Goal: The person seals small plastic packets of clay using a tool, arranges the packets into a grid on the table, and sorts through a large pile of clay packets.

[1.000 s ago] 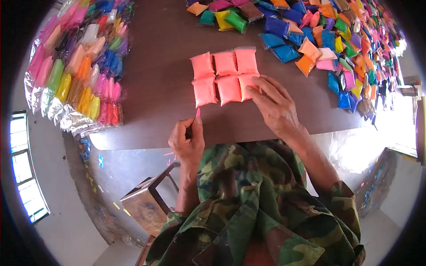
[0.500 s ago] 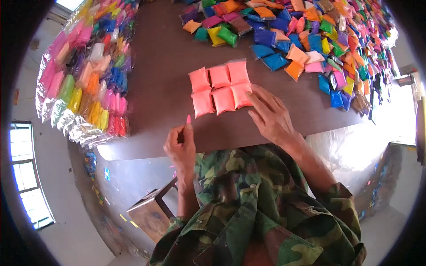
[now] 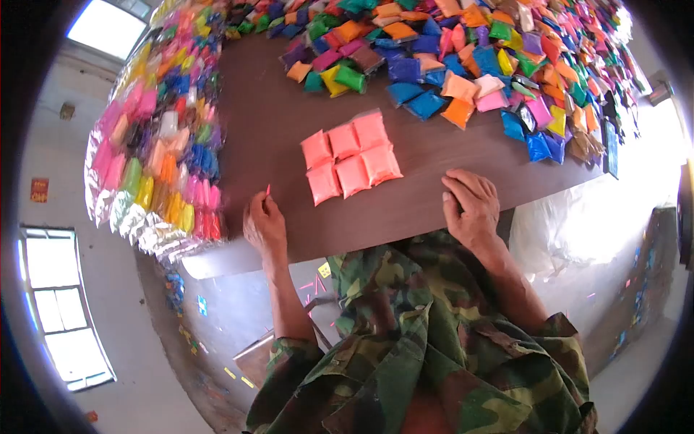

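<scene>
Several salmon-pink filled packets [image 3: 352, 176] lie flat on the brown table, set edge to edge in two rows as one block. To the left of this block, near the table's front edge, my left hand [image 3: 265, 224] pinches a small pink strip [image 3: 268, 190] between thumb and finger; its tip sticks up and its exact kind is too small to make out. On the other side, my right hand [image 3: 471, 206] is at the front edge, apart from the packets. Its fingers are loosely bent, the thumb stands away from them, and nothing shows in its grasp.
A large heap of small coloured packets [image 3: 426, 101] covers the table's far and right side. Clear bags of coloured packets [image 3: 155, 152] are stacked along the left. The brown table [image 3: 253, 108] ends just before my body. Clear plastic sheeting [image 3: 542, 231] hangs at the right.
My right hand has let go of the block's right side and drawn back to the right. My left hand has moved left, away from the packets, with the pink strip. The view has shifted.
</scene>
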A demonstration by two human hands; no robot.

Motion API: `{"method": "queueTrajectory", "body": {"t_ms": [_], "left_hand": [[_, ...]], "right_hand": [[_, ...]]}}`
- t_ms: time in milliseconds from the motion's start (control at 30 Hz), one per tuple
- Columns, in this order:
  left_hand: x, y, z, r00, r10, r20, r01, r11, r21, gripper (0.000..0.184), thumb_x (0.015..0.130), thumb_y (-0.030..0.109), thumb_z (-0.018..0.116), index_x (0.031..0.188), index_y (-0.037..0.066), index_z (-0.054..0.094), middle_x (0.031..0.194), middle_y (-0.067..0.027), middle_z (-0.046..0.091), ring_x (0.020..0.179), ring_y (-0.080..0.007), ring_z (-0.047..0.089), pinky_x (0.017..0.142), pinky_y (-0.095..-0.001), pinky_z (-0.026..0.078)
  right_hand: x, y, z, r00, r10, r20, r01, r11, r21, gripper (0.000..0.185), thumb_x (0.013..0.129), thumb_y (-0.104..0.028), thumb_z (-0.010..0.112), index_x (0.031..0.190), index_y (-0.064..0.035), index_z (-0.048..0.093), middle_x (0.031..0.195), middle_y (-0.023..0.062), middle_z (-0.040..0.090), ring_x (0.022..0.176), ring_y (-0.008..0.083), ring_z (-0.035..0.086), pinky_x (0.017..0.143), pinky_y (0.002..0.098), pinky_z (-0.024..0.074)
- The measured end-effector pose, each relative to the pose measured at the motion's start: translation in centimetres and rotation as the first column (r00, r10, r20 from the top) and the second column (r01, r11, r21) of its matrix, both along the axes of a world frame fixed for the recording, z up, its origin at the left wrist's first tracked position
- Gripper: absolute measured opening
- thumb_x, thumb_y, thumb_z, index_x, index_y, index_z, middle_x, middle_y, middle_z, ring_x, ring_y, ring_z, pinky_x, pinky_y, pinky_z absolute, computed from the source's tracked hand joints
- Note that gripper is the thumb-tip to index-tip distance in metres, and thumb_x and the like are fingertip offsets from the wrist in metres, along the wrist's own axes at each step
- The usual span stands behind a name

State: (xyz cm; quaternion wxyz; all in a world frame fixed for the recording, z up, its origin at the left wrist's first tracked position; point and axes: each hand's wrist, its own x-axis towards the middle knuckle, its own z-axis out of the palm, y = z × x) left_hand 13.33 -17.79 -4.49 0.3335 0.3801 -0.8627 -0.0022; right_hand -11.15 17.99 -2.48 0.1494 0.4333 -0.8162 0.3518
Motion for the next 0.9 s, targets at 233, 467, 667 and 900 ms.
{"method": "queueTrajectory", "body": {"t_ms": [233, 467, 667, 900], "left_hand": [[-1.8, -4.1, -1.3, 0.994, -0.105, 0.007, 0.104, 0.994, 0.038, 0.012, 0.101, 0.010, 0.071, 0.110, 0.002, 0.075, 0.102, -0.0212, 0.075, 0.089, -0.0407, 0.073, 0.079, -0.0495, 0.058], [-2.1, -6.6, -1.6, 0.992, -0.120, 0.045, 0.116, 0.989, 0.087, 0.016, 0.102, 0.011, 0.073, 0.111, -0.001, 0.076, 0.102, -0.0205, 0.078, 0.093, -0.0377, 0.075, 0.084, -0.0459, 0.060], [-2.2, -8.7, -1.5, 0.986, -0.164, 0.028, 0.156, 0.968, 0.194, 0.020, 0.104, 0.015, 0.073, 0.112, -0.003, 0.076, 0.103, -0.0195, 0.079, 0.091, -0.0353, 0.076, 0.082, -0.0449, 0.060], [-3.7, -10.0, -0.1, 0.990, -0.143, -0.013, 0.140, 0.942, 0.306, 0.028, 0.108, 0.023, 0.074, 0.119, -0.003, 0.075, 0.103, -0.0175, 0.080, 0.090, -0.0274, 0.076, 0.081, -0.0400, 0.061]], "right_hand": [[0.0, 0.5, -0.2, 1.000, -0.003, 0.009, 0.003, 0.999, -0.053, 0.022, 0.089, -0.012, 0.074, 0.111, -0.0060, 0.076, 0.123, 0.0068, 0.071, 0.113, 0.0280, 0.070, 0.100, 0.0457, 0.0521], [0.2, 0.4, -1.0, 1.000, -0.013, 0.018, 0.015, 0.993, -0.120, 0.019, 0.088, -0.011, 0.075, 0.107, -0.0080, 0.073, 0.122, 0.0041, 0.069, 0.115, 0.0251, 0.069, 0.104, 0.0440, 0.0516], [0.3, 0.5, -1.1, 0.999, -0.030, 0.014, 0.031, 0.988, -0.149, 0.017, 0.087, -0.007, 0.074, 0.103, -0.0078, 0.073, 0.121, 0.0031, 0.069, 0.117, 0.0236, 0.069, 0.104, 0.0427, 0.0530], [0.3, 0.5, -0.8, 0.999, -0.016, 0.035, 0.020, 0.992, -0.122, 0.018, 0.086, -0.005, 0.074, 0.103, -0.0070, 0.073, 0.121, 0.0035, 0.070, 0.117, 0.0235, 0.069, 0.104, 0.0416, 0.0531]]}}
